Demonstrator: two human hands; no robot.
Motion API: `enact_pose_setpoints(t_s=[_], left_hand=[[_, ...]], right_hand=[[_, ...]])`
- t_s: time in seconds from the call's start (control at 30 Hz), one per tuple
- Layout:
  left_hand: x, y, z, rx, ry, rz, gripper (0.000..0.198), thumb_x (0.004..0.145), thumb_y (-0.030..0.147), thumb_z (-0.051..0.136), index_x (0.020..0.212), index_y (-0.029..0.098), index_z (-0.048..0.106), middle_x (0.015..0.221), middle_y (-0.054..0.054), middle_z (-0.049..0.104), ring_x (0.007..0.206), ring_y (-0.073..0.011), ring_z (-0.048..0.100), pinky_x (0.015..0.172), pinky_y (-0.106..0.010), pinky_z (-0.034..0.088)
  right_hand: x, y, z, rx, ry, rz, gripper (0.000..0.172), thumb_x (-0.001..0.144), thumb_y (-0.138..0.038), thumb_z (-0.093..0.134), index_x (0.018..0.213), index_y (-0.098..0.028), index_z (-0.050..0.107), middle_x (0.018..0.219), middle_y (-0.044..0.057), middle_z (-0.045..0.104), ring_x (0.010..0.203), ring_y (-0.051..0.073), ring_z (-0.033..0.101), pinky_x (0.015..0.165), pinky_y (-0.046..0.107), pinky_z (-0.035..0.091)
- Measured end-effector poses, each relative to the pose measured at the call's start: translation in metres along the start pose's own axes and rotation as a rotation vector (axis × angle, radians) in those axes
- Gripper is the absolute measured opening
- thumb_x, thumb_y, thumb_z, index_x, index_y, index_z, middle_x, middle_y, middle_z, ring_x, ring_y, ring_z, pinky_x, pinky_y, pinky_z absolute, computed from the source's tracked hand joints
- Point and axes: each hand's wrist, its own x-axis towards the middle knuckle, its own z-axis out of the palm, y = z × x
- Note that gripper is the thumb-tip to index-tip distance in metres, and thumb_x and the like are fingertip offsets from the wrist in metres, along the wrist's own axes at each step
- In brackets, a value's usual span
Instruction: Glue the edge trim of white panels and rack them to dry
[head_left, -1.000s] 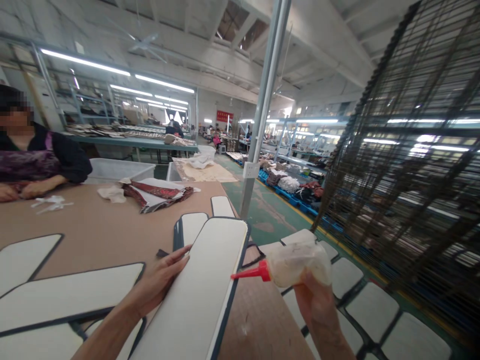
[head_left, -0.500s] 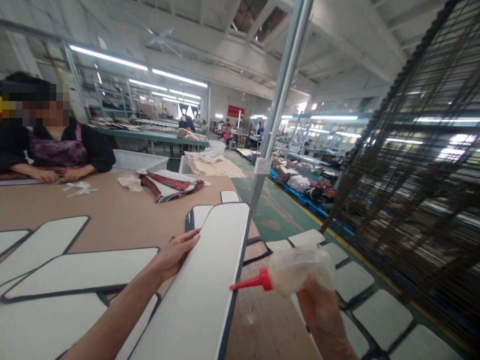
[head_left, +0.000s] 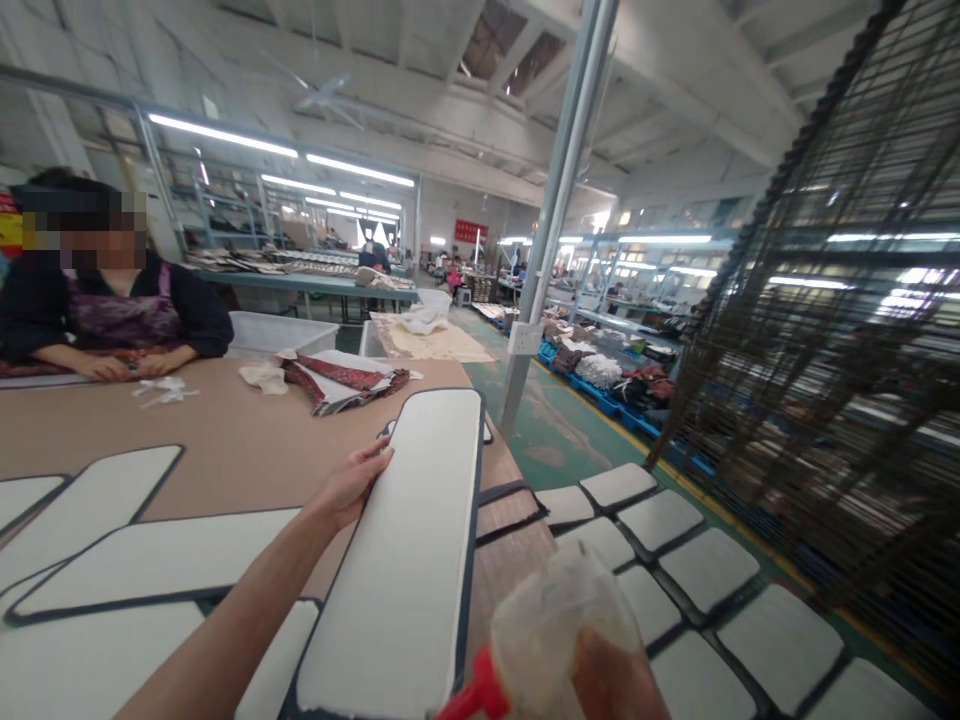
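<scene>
My left hand (head_left: 358, 482) grips the left edge of a long white panel (head_left: 405, 530) with rounded corners and a dark border. The panel is tilted up above the table. In my right hand (head_left: 611, 675) is a cloudy squeeze bottle (head_left: 562, 620) with a red nozzle (head_left: 480, 688), tipped downward. The nozzle is by the panel's lower right corner; its tip is at the frame's bottom edge, so I cannot tell whether it touches. A thin whitish line runs along the panel's right edge.
Similar white panels (head_left: 165, 555) lie on the brown table (head_left: 225, 440) to the left. Folded red patterned fabric (head_left: 341, 380) sits farther back. Opposite, a co-worker (head_left: 120, 300) handles patterned cloth. A metal post (head_left: 536, 270) rises at the table's right edge. More bordered panels (head_left: 709, 560) are laid out at right.
The bottle has moved down and toward me along the panel's right edge, its nozzle now near the bottom corner. My left hand keeps its grip; the panel has shifted slightly left.
</scene>
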Motion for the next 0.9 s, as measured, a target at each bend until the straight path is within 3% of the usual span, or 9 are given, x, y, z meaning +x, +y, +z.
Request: enact_pose_setpoints(t_s=[0.07,0.13,0.23,0.33,0.47,0.57,0.67,0.77,0.9], left_hand=[[0.0,0.002,0.001,0.036,-0.014,0.041,0.055,0.088,0.006,0.053,0.141,0.008,0.04,0.067,-0.005,0.074,0.049,-0.0126,0.065,0.047,-0.019,0.052],[-0.005,0.001,0.0,0.084,-0.051,0.066,0.06,0.086,0.011,0.059,0.142,0.01,0.039,0.076,-0.007,0.076,0.058,-0.0145,0.068,0.052,-0.02,0.054],[-0.016,-0.006,-0.009,0.158,-0.125,0.047,0.074,0.077,0.027,0.072,0.142,0.014,0.04,0.092,-0.008,0.077,0.073,-0.0191,0.071,0.061,-0.023,0.056],[-0.029,-0.012,-0.023,0.237,-0.166,0.007,0.083,0.068,0.045,0.077,0.14,0.019,0.044,0.11,-0.006,0.074,0.09,-0.023,0.07,0.068,-0.025,0.057],[-0.049,-0.008,-0.033,0.349,-0.085,-0.007,0.073,0.053,0.057,0.081,0.119,0.03,0.064,0.128,0.003,0.064,0.12,-0.026,0.056,0.088,-0.025,0.053],[-0.061,-0.001,-0.034,0.363,-0.063,-0.023,0.068,0.045,0.058,0.083,0.107,0.034,0.07,0.127,0.006,0.065,0.125,-0.0294,0.052,0.102,-0.035,0.045],[-0.065,0.002,-0.038,0.341,-0.069,-0.048,0.064,0.047,0.058,0.082,0.107,0.037,0.071,0.128,0.008,0.063,0.129,-0.0307,0.048,0.105,-0.042,0.041],[-0.058,-0.003,-0.049,0.322,-0.047,-0.044,0.06,0.049,0.055,0.082,0.106,0.039,0.072,0.131,0.01,0.06,0.134,-0.0296,0.041,0.105,-0.04,0.041],[-0.041,-0.013,-0.067,0.267,-0.125,-0.078,0.058,0.054,0.052,0.081,0.111,0.041,0.069,0.127,0.009,0.064,0.127,-0.029,0.05,0.108,-0.037,0.036]], right_hand=[[0.01,-0.01,0.001,0.064,0.073,-0.06,0.033,0.07,-0.041,0.078,0.1,-0.029,0.072,0.098,0.007,0.075,0.095,0.033,0.069,0.087,0.049,0.055],[0.028,-0.029,0.004,0.125,0.158,-0.22,0.032,0.072,-0.042,0.076,0.102,-0.03,0.072,0.099,0.006,0.075,0.091,0.031,0.07,0.087,0.049,0.055],[0.055,-0.067,0.012,0.15,0.245,-0.487,0.046,0.065,-0.039,0.082,0.108,-0.03,0.07,0.097,0.005,0.076,0.086,0.03,0.071,0.094,0.052,0.05],[0.068,-0.093,0.017,0.128,0.251,-0.619,0.058,0.058,-0.036,0.087,0.112,-0.029,0.068,0.101,0.006,0.075,0.091,0.03,0.07,0.1,0.054,0.045],[0.071,-0.105,0.016,0.054,0.096,-0.629,0.06,0.058,-0.034,0.087,0.114,-0.028,0.067,0.103,0.008,0.074,0.097,0.033,0.068,0.099,0.056,0.045],[0.072,-0.108,0.015,-0.001,0.007,-0.604,0.061,0.059,-0.034,0.087,0.116,-0.027,0.066,0.102,0.009,0.074,0.102,0.035,0.066,0.099,0.057,0.046],[0.074,-0.11,0.014,-0.025,-0.042,-0.575,0.062,0.058,-0.033,0.087,0.116,-0.027,0.066,0.102,0.01,0.074,0.105,0.036,0.064,0.098,0.057,0.047],[0.074,-0.11,0.009,-0.034,-0.056,-0.577,0.058,0.057,-0.032,0.088,0.112,-0.028,0.068,0.101,0.009,0.074,0.104,0.036,0.065,0.096,0.055,0.048],[0.072,-0.108,0.003,-0.061,-0.085,-0.567,0.052,0.059,-0.031,0.086,0.108,-0.027,0.069,0.103,0.009,0.074,0.104,0.035,0.065,0.096,0.054,0.049]])
